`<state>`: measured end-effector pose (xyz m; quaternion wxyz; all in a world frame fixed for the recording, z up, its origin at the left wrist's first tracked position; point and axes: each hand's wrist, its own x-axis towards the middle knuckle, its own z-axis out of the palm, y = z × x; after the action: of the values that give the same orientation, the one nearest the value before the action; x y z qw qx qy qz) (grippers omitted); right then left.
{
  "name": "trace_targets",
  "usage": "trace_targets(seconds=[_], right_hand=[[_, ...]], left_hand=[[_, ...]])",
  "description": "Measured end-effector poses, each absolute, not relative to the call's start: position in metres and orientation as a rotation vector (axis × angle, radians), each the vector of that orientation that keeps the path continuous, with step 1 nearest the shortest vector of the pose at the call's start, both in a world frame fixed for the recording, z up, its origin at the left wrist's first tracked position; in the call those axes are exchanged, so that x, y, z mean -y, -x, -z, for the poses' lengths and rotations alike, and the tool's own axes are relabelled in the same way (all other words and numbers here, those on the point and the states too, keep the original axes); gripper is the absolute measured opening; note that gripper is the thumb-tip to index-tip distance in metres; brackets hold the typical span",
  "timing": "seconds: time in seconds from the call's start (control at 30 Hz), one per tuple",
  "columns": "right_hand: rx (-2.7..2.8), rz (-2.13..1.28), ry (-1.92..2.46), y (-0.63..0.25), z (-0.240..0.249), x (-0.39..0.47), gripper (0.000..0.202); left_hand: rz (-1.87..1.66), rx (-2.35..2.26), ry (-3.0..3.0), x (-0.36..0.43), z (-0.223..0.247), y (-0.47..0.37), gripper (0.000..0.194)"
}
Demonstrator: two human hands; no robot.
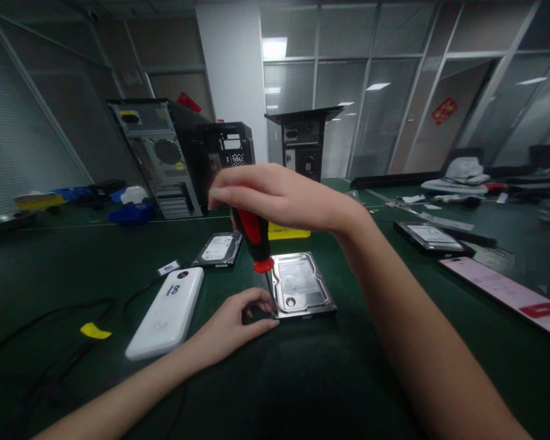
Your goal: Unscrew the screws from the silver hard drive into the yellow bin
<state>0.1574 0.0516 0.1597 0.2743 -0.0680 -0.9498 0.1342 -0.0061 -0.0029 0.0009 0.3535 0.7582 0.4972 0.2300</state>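
Observation:
A silver hard drive [301, 284] lies flat on the green tabletop, label side up. My right hand [275, 192] is closed over the top of a red and black screwdriver [253, 235], palm down. The screwdriver stands nearly upright, leaning slightly, and its tip meets the drive's near left corner. At that same corner my left hand [242, 316] has its fingers curled and its thumb along the edge, gripping the drive beside the shaft. The screw under the tip, if any, is too small to see.
Left of the drive are a white power bank [167, 315] marked 18 and a second hard drive [218, 249]. A third drive [433, 238] and a pink phone [508, 293] lie to the right. Computer cases [158, 159] stand behind, with a yellow object [288, 231] before them.

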Motion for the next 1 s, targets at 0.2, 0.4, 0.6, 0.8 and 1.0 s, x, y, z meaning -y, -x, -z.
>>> trace_targets(seconds=[0.2,0.4,0.6,0.8,1.0], right_hand=[[2.547,-0.357,0.244,-0.1578,-0.1604,-0.0504,0.032],[2.518,-0.36,0.254,-0.1561,-0.1595,-0.0501,0.023],[2.517,-0.368,0.232,-0.1574,-0.158,-0.0518,0.036],[2.503,-0.424,0.216,-0.1563,-0.1582,-0.0534,0.022],[2.524,-0.395,0.156,-0.1581,-0.1579,-0.0533,0.037]], left_hand=[[-0.611,-1.267,-1.975,0.0026,0.003,0.0085,0.023],[-0.612,-1.263,-1.963,0.0016,0.0029,0.0082,0.023],[-0.601,-1.268,-1.968,0.003,0.0019,0.0075,0.023],[-0.618,-1.272,-1.964,0.0051,0.0007,0.0066,0.023],[-0.622,-1.274,-1.957,0.0031,0.0001,0.0061,0.023]])
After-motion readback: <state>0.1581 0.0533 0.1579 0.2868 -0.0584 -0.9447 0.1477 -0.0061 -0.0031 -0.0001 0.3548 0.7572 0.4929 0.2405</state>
